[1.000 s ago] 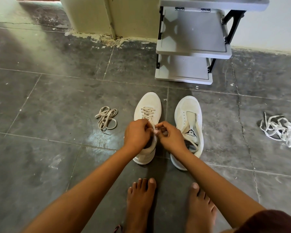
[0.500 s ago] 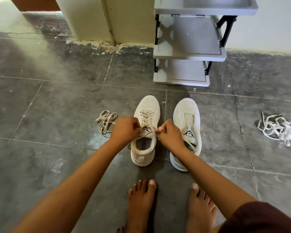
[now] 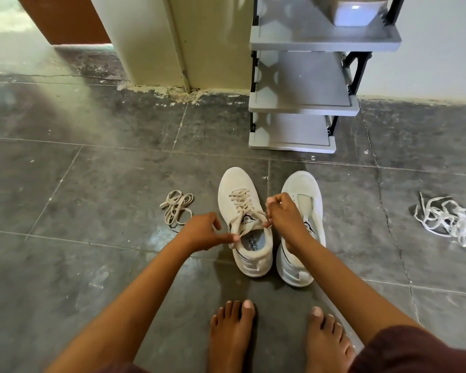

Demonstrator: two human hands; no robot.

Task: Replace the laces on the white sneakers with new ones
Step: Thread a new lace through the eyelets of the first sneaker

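Two white sneakers stand side by side on the grey floor. The left sneaker [image 3: 238,193] is laced with a cream lace [image 3: 242,204]. My left hand [image 3: 203,231] pinches one lace end at the collar's left side. My right hand [image 3: 284,215] pinches the other end at the right side, partly covering the right sneaker [image 3: 303,188], which shows no lace over its tongue. A loose cream lace [image 3: 176,211] lies in a bundle left of the shoes. A tangle of white laces [image 3: 447,220] lies far right.
A grey plastic shoe rack [image 3: 301,103] stands against the wall behind the sneakers, with a white box [image 3: 357,9] on its upper shelf. My bare feet [image 3: 233,335] are on the tiles just in front of the shoes. A cream pillar [image 3: 145,41] rises at the back left.
My hands have drawn apart from over the left sneaker's tongue, pulling the lace ends outward to each side. The camera has tipped up, showing more of the rack.
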